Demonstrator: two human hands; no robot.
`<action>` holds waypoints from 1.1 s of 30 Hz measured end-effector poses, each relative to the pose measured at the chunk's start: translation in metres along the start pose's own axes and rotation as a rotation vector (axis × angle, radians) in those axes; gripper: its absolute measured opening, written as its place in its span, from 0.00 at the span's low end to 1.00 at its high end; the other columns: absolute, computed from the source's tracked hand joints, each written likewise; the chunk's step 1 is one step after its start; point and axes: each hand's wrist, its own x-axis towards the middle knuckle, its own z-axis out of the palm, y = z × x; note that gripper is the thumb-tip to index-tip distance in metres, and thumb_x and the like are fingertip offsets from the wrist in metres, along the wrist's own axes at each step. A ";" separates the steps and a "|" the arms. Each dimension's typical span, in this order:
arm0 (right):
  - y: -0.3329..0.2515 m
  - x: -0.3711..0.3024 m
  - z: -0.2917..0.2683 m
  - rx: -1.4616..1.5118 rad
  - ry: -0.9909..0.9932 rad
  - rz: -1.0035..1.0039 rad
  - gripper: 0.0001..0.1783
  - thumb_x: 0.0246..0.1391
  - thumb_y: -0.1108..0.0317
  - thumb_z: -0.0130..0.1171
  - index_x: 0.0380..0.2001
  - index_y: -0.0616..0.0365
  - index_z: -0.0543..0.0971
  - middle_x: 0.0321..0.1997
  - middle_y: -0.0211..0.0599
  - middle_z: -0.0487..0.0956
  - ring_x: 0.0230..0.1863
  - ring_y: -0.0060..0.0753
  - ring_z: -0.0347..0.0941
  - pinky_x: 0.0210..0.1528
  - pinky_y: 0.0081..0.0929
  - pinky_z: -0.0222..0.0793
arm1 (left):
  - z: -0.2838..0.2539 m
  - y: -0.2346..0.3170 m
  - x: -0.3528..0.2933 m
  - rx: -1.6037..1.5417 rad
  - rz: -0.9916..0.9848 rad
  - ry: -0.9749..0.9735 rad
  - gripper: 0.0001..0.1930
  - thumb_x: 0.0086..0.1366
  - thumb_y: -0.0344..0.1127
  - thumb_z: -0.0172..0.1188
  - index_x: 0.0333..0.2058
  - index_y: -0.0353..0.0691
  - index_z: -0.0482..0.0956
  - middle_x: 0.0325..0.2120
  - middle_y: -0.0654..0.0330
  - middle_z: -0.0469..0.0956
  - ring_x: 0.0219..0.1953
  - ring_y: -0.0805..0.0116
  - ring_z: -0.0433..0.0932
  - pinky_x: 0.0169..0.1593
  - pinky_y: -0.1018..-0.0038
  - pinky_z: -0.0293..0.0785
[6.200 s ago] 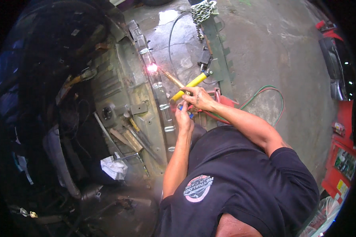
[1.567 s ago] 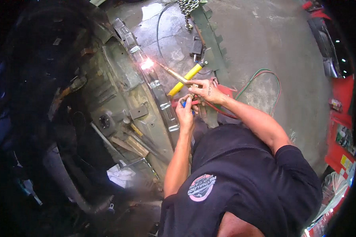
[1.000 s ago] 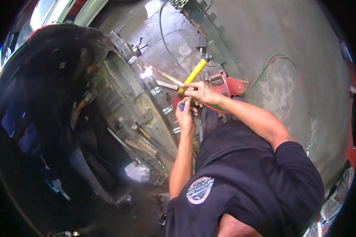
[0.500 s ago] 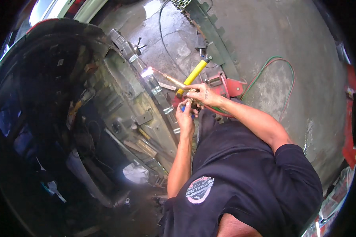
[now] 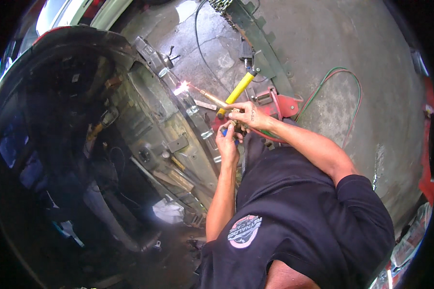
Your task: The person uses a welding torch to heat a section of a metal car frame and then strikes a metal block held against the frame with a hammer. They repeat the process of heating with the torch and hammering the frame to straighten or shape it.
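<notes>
A lit gas torch [image 5: 213, 99] points up and left from my hands, its brass tube narrowing to a copper tip. My right hand [image 5: 252, 117] is closed round the torch body. Close below it, my left hand [image 5: 228, 138] pinches the torch near its brass fittings, where a blue part [image 5: 224, 131] shows between the fingers. The fingers partly cover the fittings. At the tip, a bright white flame with pinkish sparks [image 5: 182, 88] meets the edge of a metal vehicle sill [image 5: 192, 110]. Red and green hoses [image 5: 266, 136] trail from the torch past my right wrist.
A yellow cylinder [image 5: 240, 92] lies just beyond the torch, joined to a green steel beam [image 5: 271, 62]. Red jack-like equipment [image 5: 288, 106] sits beside it. Hoses loop on the concrete floor [image 5: 337, 94]. Inside the dark vehicle body lie a hammer [image 5: 177, 163] and a white cloth [image 5: 169, 210].
Both hands keep their hold on the torch, with hardly any movement. The glow at the tip now throws more pinkish sparks. The whole view has shifted slightly.
</notes>
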 end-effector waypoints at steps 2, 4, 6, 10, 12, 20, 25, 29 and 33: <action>-0.002 0.000 -0.001 -0.015 -0.018 0.027 0.30 0.63 0.57 0.60 0.64 0.62 0.73 0.28 0.33 0.81 0.19 0.20 0.72 0.18 0.21 0.69 | 0.000 0.000 0.000 0.004 -0.002 -0.004 0.12 0.72 0.35 0.59 0.50 0.36 0.74 0.35 0.57 0.81 0.23 0.71 0.76 0.25 0.75 0.71; -0.004 -0.002 -0.001 -0.008 -0.014 0.027 0.30 0.63 0.57 0.60 0.64 0.62 0.73 0.28 0.33 0.80 0.19 0.20 0.72 0.18 0.21 0.69 | 0.000 0.000 0.001 -0.017 -0.013 -0.001 0.13 0.72 0.35 0.59 0.50 0.37 0.73 0.34 0.57 0.81 0.24 0.71 0.76 0.26 0.74 0.71; -0.002 -0.001 -0.002 0.000 -0.011 0.028 0.30 0.63 0.57 0.60 0.64 0.62 0.73 0.28 0.33 0.80 0.19 0.21 0.72 0.18 0.22 0.69 | 0.001 0.000 0.001 -0.013 -0.014 0.003 0.13 0.72 0.35 0.59 0.50 0.37 0.73 0.34 0.57 0.81 0.24 0.71 0.76 0.26 0.74 0.72; 0.003 0.002 -0.002 0.011 -0.009 0.005 0.30 0.64 0.58 0.60 0.64 0.63 0.72 0.28 0.33 0.81 0.20 0.21 0.73 0.18 0.21 0.69 | 0.006 0.003 0.000 -0.018 -0.009 0.020 0.11 0.74 0.33 0.56 0.48 0.33 0.74 0.33 0.56 0.81 0.22 0.71 0.76 0.24 0.76 0.70; 0.002 0.002 -0.001 0.005 -0.009 0.010 0.30 0.64 0.59 0.60 0.64 0.63 0.72 0.30 0.33 0.81 0.20 0.21 0.73 0.18 0.21 0.70 | 0.001 0.001 0.002 -0.018 -0.009 0.001 0.11 0.73 0.34 0.58 0.49 0.35 0.74 0.34 0.57 0.81 0.23 0.71 0.76 0.25 0.76 0.71; -0.002 -0.001 -0.002 0.020 -0.017 0.020 0.30 0.64 0.59 0.59 0.66 0.62 0.71 0.35 0.38 0.82 0.20 0.21 0.73 0.18 0.21 0.71 | 0.005 0.006 -0.001 0.016 -0.011 0.015 0.12 0.72 0.35 0.59 0.49 0.36 0.74 0.34 0.57 0.81 0.24 0.71 0.77 0.26 0.76 0.72; -0.002 -0.001 -0.002 0.001 -0.024 0.028 0.30 0.64 0.59 0.60 0.65 0.62 0.71 0.35 0.37 0.82 0.20 0.21 0.73 0.18 0.21 0.70 | 0.005 0.005 -0.002 -0.006 -0.005 -0.012 0.11 0.72 0.35 0.59 0.48 0.36 0.74 0.34 0.56 0.81 0.24 0.71 0.76 0.26 0.75 0.72; -0.003 -0.002 -0.001 0.020 -0.028 0.026 0.30 0.64 0.59 0.61 0.65 0.62 0.72 0.34 0.36 0.82 0.20 0.21 0.73 0.18 0.21 0.70 | 0.001 0.001 0.000 0.006 0.023 -0.021 0.11 0.72 0.35 0.58 0.48 0.35 0.74 0.34 0.56 0.81 0.24 0.71 0.76 0.26 0.75 0.72; -0.001 -0.002 0.000 0.028 -0.019 0.028 0.30 0.63 0.59 0.61 0.65 0.62 0.72 0.34 0.36 0.82 0.21 0.21 0.73 0.18 0.21 0.70 | 0.003 0.003 -0.002 -0.006 0.006 -0.012 0.11 0.72 0.34 0.58 0.48 0.35 0.74 0.33 0.56 0.81 0.24 0.71 0.76 0.25 0.75 0.72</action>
